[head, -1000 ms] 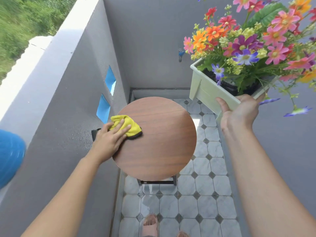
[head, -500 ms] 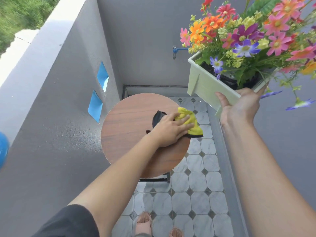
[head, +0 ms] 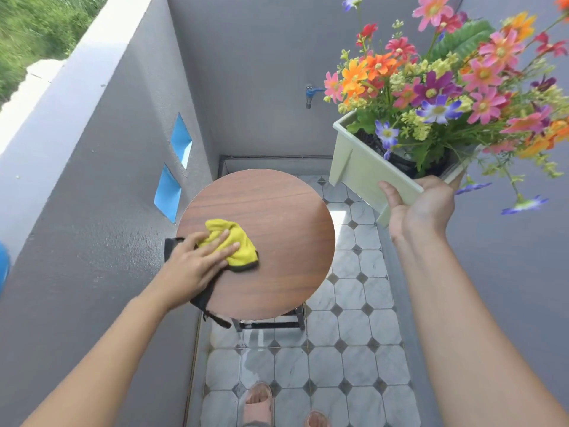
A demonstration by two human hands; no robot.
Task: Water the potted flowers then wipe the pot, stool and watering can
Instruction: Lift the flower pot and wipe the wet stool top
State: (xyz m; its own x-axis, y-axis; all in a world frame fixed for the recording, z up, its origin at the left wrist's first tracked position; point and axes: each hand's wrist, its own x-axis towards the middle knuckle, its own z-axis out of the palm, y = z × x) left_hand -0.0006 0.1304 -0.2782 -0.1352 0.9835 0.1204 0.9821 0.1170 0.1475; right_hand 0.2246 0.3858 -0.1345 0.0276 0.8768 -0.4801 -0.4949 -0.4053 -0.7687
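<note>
A round wooden stool [head: 277,241] stands on the tiled floor beside the grey wall. My left hand [head: 194,266] presses a yellow cloth [head: 234,241] with a black edge flat on the stool's left part. My right hand [head: 421,208] holds a pale green rectangular pot [head: 366,171] from below, lifted up at the right, clear of the stool. The pot is tilted and full of colourful flowers [head: 446,84]. A blue object [head: 3,266] shows at the far left edge; only a sliver is visible.
Grey walls close in on the left, back and right. A blue tap [head: 310,94] sticks out of the back wall. Two blue openings [head: 174,167] pierce the left wall. My feet in sandals [head: 258,402] stand on the wet tiled floor [head: 354,349].
My left hand has dragged the yellow cloth from the stool's right side back to its left part. The pot stays lifted in my right hand.
</note>
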